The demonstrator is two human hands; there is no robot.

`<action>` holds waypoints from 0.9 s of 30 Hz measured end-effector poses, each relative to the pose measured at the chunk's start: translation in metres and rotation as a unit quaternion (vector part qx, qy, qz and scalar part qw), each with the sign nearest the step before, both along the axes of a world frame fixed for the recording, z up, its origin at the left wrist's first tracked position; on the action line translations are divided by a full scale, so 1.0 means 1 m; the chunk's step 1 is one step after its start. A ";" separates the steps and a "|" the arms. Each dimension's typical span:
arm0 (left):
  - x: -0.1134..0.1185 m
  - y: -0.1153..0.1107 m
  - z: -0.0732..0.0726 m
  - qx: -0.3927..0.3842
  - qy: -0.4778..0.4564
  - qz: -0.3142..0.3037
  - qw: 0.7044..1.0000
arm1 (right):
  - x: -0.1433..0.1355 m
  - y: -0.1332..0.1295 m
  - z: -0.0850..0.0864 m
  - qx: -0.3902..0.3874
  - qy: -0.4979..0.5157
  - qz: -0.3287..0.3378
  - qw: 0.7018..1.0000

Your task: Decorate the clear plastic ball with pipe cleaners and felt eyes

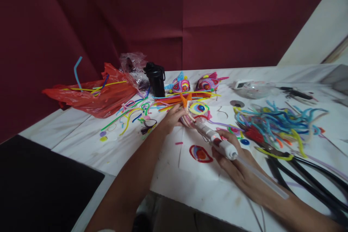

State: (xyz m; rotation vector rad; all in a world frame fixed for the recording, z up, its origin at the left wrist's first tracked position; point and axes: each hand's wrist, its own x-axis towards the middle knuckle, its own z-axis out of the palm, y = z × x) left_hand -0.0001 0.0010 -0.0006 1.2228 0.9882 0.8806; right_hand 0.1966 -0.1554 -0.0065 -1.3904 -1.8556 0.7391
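My left hand [174,116] is closed round the left side of a small colourful figure with orange pointed ears and a yellow-rimmed eye [199,108]. In my right hand [231,156] is a white glue gun [209,133], a clear glue stick trailing from its back end. The gun's nozzle points at the lower part of the figure, at or close to its surface. Below lies a red eye-shaped piece [201,153] on white paper. A pink and green piece [234,129] rests beyond the gun, beside a blue disc [245,141].
Behind stand two finished-looking fish-like figures [181,85] and a black bottle [157,79]. A red plastic bag [95,98] with pipe cleaners is at left. Blue pipe cleaners [274,117], black-handled cutters [304,174] and a clear plastic package [255,90] lie at right.
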 end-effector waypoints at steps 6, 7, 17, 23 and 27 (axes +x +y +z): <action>0.000 0.000 -0.001 0.002 0.000 0.003 1.000 | -0.002 0.001 0.003 -0.012 -0.002 0.007 1.000; 0.000 0.000 -0.001 0.002 -0.001 0.002 1.000 | -0.002 0.002 0.004 -0.013 -0.005 0.010 1.000; 0.001 0.001 0.001 -0.007 0.002 0.002 1.000 | 0.005 -0.001 -0.008 0.022 -0.075 0.012 0.997; 0.000 0.001 -0.001 -0.003 -0.009 0.006 1.000 | 0.012 -0.006 -0.005 0.113 -0.121 0.061 0.984; -0.001 0.002 -0.002 -0.005 -0.010 0.007 1.000 | 0.020 -0.012 0.001 0.195 -0.194 0.070 0.959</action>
